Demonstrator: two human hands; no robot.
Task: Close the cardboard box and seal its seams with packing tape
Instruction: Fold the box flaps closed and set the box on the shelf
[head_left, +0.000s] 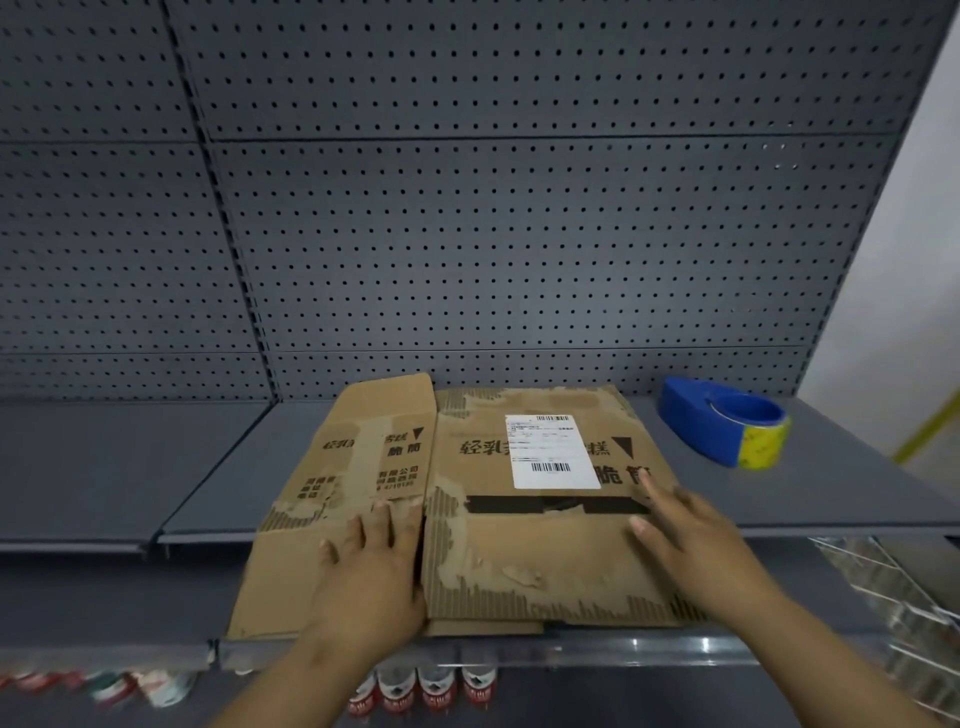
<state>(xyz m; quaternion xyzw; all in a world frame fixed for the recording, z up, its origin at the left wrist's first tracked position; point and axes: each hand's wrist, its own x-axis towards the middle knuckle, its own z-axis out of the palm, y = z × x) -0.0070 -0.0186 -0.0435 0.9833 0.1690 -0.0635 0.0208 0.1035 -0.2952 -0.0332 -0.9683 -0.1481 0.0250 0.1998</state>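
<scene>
A worn brown cardboard box (519, 561) lies flattened on a grey metal shelf (831, 493). It carries black printed characters, torn patches and a white shipping label (553, 451). A dark gap runs between two panels below the label. My left hand (371, 571) rests flat with straight fingers on the box's left panel, by the fold. My right hand (691, 540) lies with spread fingers on the right part of the box, by the gap's end. A blue tape dispenser (724, 420) with a yellow-printed roll stands on the shelf to the back right, apart from both hands.
A grey pegboard wall (467, 208) rises behind the shelf. Below the shelf's front edge stand several bottles with red-and-white labels (421, 686). A wire rack (893, 597) sits at the lower right. A pale wall is at the far right.
</scene>
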